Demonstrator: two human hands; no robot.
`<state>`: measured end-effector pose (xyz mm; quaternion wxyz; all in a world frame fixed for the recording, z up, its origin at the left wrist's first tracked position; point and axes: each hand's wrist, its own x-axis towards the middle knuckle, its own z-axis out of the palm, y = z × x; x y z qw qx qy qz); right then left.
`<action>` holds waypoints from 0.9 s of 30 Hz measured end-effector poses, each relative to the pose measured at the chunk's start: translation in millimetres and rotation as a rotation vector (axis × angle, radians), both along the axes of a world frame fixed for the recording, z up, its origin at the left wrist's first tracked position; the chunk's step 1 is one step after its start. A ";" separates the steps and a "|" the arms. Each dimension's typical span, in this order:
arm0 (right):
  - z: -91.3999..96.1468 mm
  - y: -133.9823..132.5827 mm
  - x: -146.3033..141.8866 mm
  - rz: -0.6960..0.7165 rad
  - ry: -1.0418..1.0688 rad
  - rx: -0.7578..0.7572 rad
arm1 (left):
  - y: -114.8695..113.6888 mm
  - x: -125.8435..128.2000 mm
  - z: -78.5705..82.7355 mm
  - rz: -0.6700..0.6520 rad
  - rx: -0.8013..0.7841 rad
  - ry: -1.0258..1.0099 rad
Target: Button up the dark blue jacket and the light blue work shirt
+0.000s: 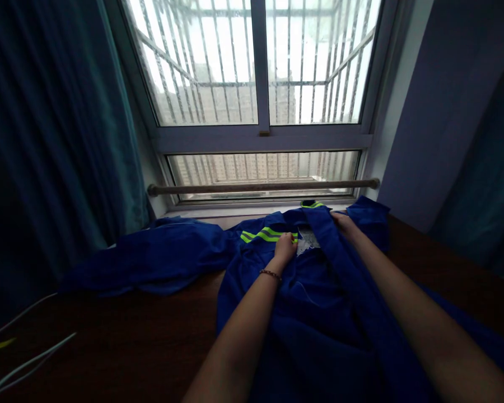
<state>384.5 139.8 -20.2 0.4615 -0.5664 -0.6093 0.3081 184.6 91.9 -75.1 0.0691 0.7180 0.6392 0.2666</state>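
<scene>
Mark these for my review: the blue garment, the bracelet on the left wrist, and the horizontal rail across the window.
Blue garment (313,316): head view, on its broad front cloth.
Bracelet (270,273): head view, middle of its visible band.
Horizontal rail (262,188): head view, midway along its length.

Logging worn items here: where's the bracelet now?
In the head view, just right of centre, the bracelet sits just below the left hand, over the blue garment.

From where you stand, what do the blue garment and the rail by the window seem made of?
Blue garment: matte fabric, likely woven, judging by its soft folds. Rail: dull brownish, perhaps wood or painted metal; surface detail is unclear.
</scene>
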 end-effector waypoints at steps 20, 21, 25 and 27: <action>-40.7 -33.3 -45.9 0.448 -0.823 0.259 | 24.0 -12.0 -8.7 -0.058 -0.123 -0.722; -42.2 -30.4 -45.9 0.468 -0.839 0.195 | 24.4 -12.0 -8.6 -0.055 -0.132 -0.770; -43.8 -23.4 -42.9 0.469 -0.842 0.147 | 25.5 -13.0 -6.8 -0.067 -0.170 -0.948; -45.4 -26.0 -43.0 0.408 -0.845 0.165 | 25.8 -15.7 -5.9 -0.088 -0.192 -1.015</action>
